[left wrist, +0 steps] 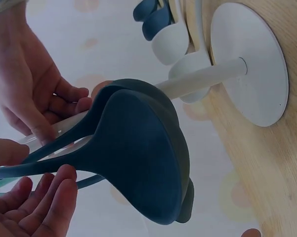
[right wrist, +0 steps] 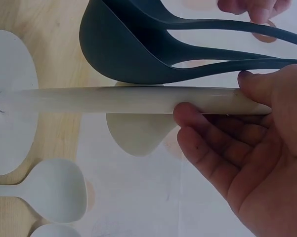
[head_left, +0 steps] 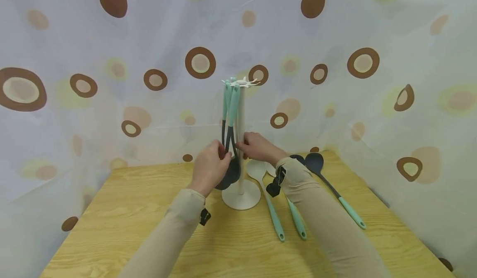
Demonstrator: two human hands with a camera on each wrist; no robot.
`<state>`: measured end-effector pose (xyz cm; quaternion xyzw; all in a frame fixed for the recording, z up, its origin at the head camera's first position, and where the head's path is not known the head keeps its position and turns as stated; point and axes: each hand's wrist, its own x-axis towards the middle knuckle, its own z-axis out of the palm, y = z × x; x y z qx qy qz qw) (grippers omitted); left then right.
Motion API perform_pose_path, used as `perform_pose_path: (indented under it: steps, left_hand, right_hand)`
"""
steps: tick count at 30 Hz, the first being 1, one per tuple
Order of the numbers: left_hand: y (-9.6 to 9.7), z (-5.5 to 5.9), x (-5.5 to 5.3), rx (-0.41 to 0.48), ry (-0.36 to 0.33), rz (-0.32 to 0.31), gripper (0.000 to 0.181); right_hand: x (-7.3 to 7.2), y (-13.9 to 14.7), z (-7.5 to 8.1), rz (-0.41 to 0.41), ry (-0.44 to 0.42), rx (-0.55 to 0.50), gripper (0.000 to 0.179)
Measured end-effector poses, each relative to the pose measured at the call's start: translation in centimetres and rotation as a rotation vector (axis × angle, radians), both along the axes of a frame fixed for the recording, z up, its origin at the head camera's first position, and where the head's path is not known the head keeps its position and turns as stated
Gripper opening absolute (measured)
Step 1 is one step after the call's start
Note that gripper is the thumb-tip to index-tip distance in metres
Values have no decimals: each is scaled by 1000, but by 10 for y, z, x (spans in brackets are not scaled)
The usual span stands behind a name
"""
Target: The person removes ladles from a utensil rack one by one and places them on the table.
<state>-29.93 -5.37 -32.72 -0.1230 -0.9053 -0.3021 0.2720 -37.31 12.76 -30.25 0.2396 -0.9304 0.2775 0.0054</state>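
A white utensil stand (head_left: 241, 199) rises from a round base to a hooked top. Dark ladles (left wrist: 133, 153) with mint handles (head_left: 233, 104) hang on its left side, bowls down and overlapping. My left hand (head_left: 210, 166) grips the shaft of the front ladle just above its bowl, thumb on one side and fingers on the other. Around the stand's pole (right wrist: 133, 100) my right hand (right wrist: 257, 138) is curled, fingers on the far side. Its thumb tip meets the nearest ladle shaft. Behind the pole a pale utensil head (right wrist: 138, 133) shows partly.
Right of the stand lie a white spoon (head_left: 257, 170), another white-headed utensil (head_left: 271, 169) and a dark spoon (head_left: 314, 162), with mint handles toward the front. A second dark head (head_left: 298, 158) is partly hidden by my right sleeve. The wooden table (head_left: 149, 212) backs onto a patterned curtain (head_left: 156, 34).
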Motion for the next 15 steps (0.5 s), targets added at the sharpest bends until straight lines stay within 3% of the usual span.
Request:
perform_pose_path:
  steps: [6, 15]
  left_hand:
    - [1, 4, -8, -19, 22, 0, 24]
    - [3, 5, -15, -48, 44, -29, 14]
  right_hand:
    - [-2, -2, -6, -2, 29, -17, 30]
    - [1, -1, -7, -10, 41, -43, 27]
